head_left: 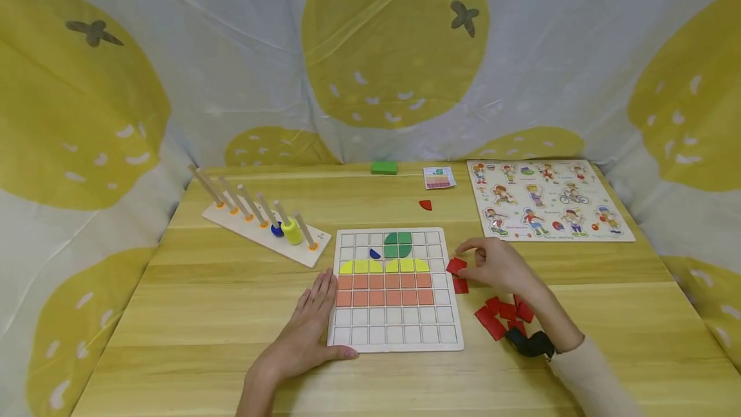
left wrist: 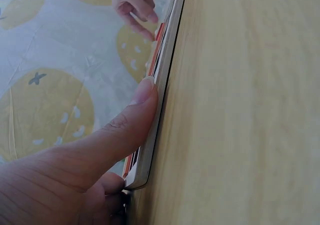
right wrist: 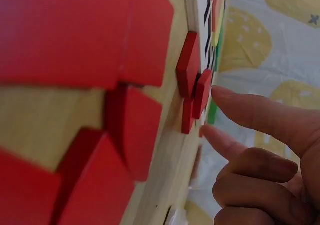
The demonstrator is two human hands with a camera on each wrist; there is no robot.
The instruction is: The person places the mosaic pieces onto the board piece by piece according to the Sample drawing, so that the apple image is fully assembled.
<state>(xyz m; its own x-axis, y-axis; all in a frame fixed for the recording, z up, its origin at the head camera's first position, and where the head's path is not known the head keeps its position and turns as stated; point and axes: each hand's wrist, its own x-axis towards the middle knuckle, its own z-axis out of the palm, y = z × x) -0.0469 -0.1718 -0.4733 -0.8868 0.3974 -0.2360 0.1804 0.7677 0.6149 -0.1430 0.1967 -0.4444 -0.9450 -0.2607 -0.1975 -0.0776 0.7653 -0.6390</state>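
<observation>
The right hand [head_left: 498, 267] is positioned just beyond the right edge of the grid board [head_left: 393, 336], thumb and index finger slightly separated at a loose red tile [head_left: 455, 265] – whether they pinch it cannot be told – and the other fingers curled. The left hand [head_left: 309, 330] lies with its fingers extended along the board's left edge, thumb at the near edge, gripping nothing. A heap of red pieces [head_left: 491, 322] lies nearer the person, partly covered by a black wrist device [head_left: 529, 343]; a peg stand [head_left: 298, 252] stands beyond the left hand.
</observation>
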